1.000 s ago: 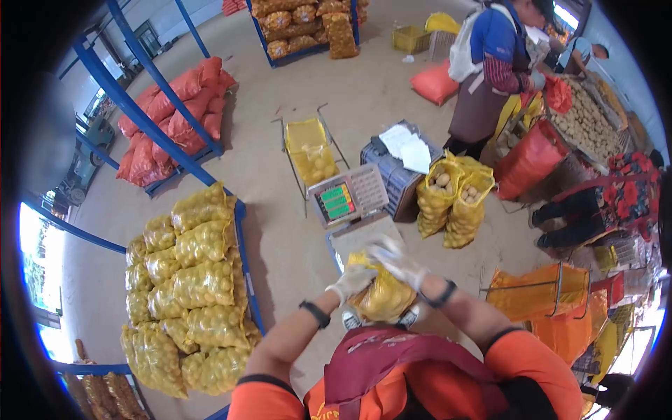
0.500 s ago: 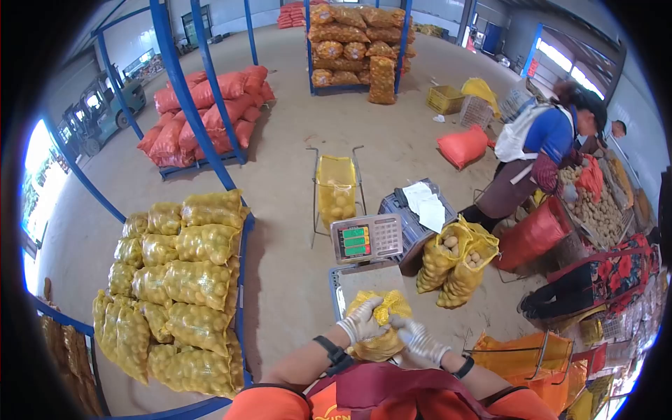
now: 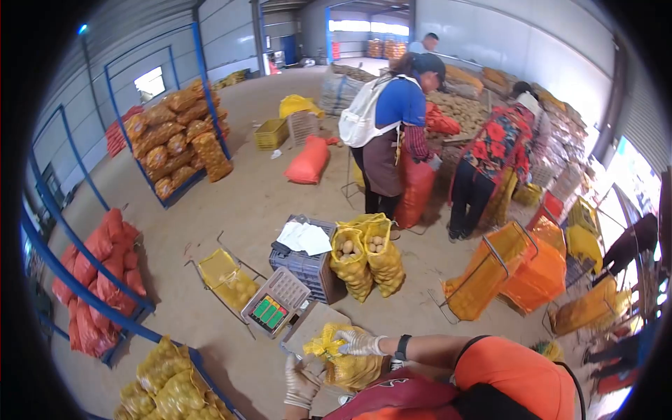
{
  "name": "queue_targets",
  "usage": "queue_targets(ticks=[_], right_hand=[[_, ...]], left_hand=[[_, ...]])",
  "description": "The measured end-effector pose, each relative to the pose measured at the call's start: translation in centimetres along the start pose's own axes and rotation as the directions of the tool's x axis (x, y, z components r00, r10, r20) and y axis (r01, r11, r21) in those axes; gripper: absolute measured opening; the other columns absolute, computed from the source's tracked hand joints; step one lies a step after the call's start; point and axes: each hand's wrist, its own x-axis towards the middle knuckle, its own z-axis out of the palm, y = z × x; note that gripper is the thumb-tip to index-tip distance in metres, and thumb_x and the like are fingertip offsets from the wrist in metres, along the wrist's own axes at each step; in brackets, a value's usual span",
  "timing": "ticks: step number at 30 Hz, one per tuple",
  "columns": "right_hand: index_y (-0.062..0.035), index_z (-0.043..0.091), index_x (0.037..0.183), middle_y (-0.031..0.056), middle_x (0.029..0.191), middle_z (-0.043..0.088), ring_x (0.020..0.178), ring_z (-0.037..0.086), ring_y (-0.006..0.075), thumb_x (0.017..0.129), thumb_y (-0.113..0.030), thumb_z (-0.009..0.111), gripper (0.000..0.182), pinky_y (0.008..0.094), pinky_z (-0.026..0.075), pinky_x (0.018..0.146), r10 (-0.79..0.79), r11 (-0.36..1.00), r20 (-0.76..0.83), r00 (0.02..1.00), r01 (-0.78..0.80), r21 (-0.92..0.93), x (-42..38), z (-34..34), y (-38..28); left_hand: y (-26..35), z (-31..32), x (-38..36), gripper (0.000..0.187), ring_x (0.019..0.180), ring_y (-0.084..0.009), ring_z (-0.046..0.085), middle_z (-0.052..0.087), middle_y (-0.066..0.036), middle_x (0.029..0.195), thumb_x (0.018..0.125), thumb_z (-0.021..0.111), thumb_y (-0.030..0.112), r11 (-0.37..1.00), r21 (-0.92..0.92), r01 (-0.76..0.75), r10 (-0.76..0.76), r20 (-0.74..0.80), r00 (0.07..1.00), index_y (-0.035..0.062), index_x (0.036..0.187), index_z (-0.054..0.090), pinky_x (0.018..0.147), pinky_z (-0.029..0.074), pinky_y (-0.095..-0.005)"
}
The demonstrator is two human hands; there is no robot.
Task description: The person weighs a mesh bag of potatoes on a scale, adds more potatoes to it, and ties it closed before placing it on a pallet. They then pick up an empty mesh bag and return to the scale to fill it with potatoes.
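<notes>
A filled yellow mesh bag [image 3: 360, 369] with a gathered top rests on the metal platform of the scale [image 3: 297, 334]. My right hand [image 3: 361, 343], in a pale glove, closes on the gathered mesh at the bag's top. To the left of the bag, my left hand [image 3: 301, 385] has thumb and fingers apart, its soiled fingertips beside the mesh. The scale's display [image 3: 268, 313] shows lit green and red panels.
Two open potato bags [image 3: 367, 262] stand beside a grey crate [image 3: 308, 269] with papers. A yellow bag hangs on a metal frame [image 3: 227, 278]. Filled sacks [image 3: 175, 381] lie lower left. Two co-workers [image 3: 395, 115] [image 3: 490, 157] stand by the potato pile [image 3: 458, 112].
The view has swung right. My left hand has let go of the bag's gathered top and is now beside it; my right hand has moved onto the gathered mesh.
</notes>
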Motion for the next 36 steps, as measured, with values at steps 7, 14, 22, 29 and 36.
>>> queue_targets(ticks=[7, 14, 22, 29, 36], right_hand=[[-0.0067, 0.044, 0.121, 0.0050, 0.090, 0.056, 0.073, 0.054, 0.0136, 0.082, -0.025, 0.061, 0.046, 0.0252, 0.046, 0.063, -0.191, 0.957, 0.037, 0.981, 0.177, 0.230, -1.1, 2.7, 2.2], [-0.0061, 0.053, 0.109, 0.0022, 0.079, 0.057, 0.065, 0.051, 0.0091, 0.080, -0.026, 0.063, 0.037, 0.0233, 0.043, 0.058, 0.186, 0.863, 0.249, 0.950, -0.279, 0.421, -6.1, 3.4, 2.0], [-0.0050, 0.058, 0.101, 0.0011, 0.084, 0.058, 0.073, 0.054, 0.0093, 0.083, -0.019, 0.059, 0.023, 0.0236, 0.045, 0.061, 0.493, 0.663, 0.234, 0.838, -0.536, 0.523, -17.6, 0.6, 0.7], [-0.0086, 0.060, 0.085, 0.0037, 0.079, 0.057, 0.075, 0.056, 0.0178, 0.075, -0.010, 0.060, 0.010, 0.0329, 0.043, 0.066, 0.314, 0.949, 0.265, 0.912, -0.311, -0.053, -20.7, -0.2, 3.0], [-0.0059, 0.055, 0.067, 0.0070, 0.062, 0.052, 0.058, 0.052, 0.0186, 0.068, -0.009, 0.064, 0.009, 0.0288, 0.040, 0.054, 0.496, 0.762, 0.155, 0.854, -0.514, 0.393, -20.9, -0.1, 4.1]], left_hand=[[-3.3, 5.4, 0.4, 0.022, 0.082, -0.0262, 0.060, 0.062, -0.011, 0.088, 0.083, 0.054, 0.021, -0.337, 0.588, -0.735, 0.224, 0.808, 0.544, 0.0074, 0.099, 0.060, 0.069, 0.048, -0.0383], [-3.4, 7.1, -4.5, 0.023, 0.081, -0.0243, 0.059, 0.062, -0.010, 0.089, 0.083, 0.055, 0.022, 0.159, 0.811, -0.563, 0.037, 0.565, 0.824, 0.0083, 0.102, 0.059, 0.071, 0.047, -0.0359], [-7.7, -17.4, 0.8, 0.044, 0.093, -0.0152, 0.053, 0.057, -0.007, 0.105, 0.088, 0.050, 0.037, 0.556, 0.710, 0.432, 0.015, -0.528, 0.849, 0.0047, 0.117, 0.052, 0.080, 0.044, -0.0314], [-18.0, -24.6, 20.2, 0.065, 0.113, -0.0233, 0.045, 0.048, -0.013, 0.126, 0.084, 0.040, 0.055, 0.536, 0.748, 0.392, -0.322, -0.248, 0.914, 0.0041, 0.124, 0.047, 0.098, 0.030, -0.0282], [-20.6, -22.2, 22.1, 0.062, 0.114, -0.0194, 0.045, 0.049, -0.011, 0.125, 0.085, 0.043, 0.054, 0.721, -0.040, 0.692, -0.689, -0.150, 0.709, 0.0064, 0.124, 0.049, 0.097, 0.033, -0.0292]])
